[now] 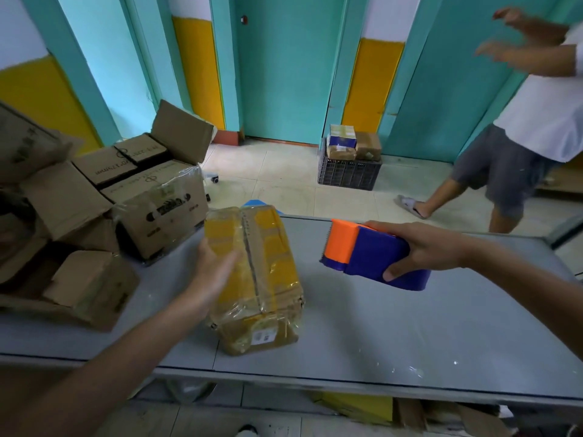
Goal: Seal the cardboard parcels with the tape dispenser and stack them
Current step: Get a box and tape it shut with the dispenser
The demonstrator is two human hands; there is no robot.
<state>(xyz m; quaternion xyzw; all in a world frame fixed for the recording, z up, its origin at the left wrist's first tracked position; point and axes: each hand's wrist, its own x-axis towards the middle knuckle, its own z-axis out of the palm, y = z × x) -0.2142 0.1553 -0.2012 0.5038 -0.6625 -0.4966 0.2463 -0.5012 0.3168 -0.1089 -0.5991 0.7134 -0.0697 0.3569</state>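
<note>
Counted on the grey counter (426, 335): 1 cardboard parcel (262, 288), 1 tape dispenser (375, 258), 2 hands, and at the left end a heap of brown cartons (104, 197), at least 5, exact count hard to tell where they overlap. Parcel lying mid-counter, long side running away from the camera, yellow patches and wrinkled clear tape over the top, label on the near end; near end close to the counter's front edge, far end close to the back edge. Left hand (211, 272) laid flat against the parcel's left side, fingers (228, 261) straight and together, not curled round it. Right hand (424, 247) wrapped over the blue and orange dispenser, fingers and thumb clamped on its body, held above the counter to the right of the parcel and apart from it, orange toothed end turned toward the parcel. Wide stretch of grey surface showing to the right of the parcel, below and beyond the dispenser. Cartons crowding the left end, 1 at the back with flaps standing open, contents not clear. On the tiled floor (284, 184) beyond the counter, 1 black slatted crate (347, 176) holding 4 visible parcels (367, 146), stacked above its rim. At the far right, 1 other person (536, 127) in a white shirt and grey shorts, well apart from the counter.
</note>
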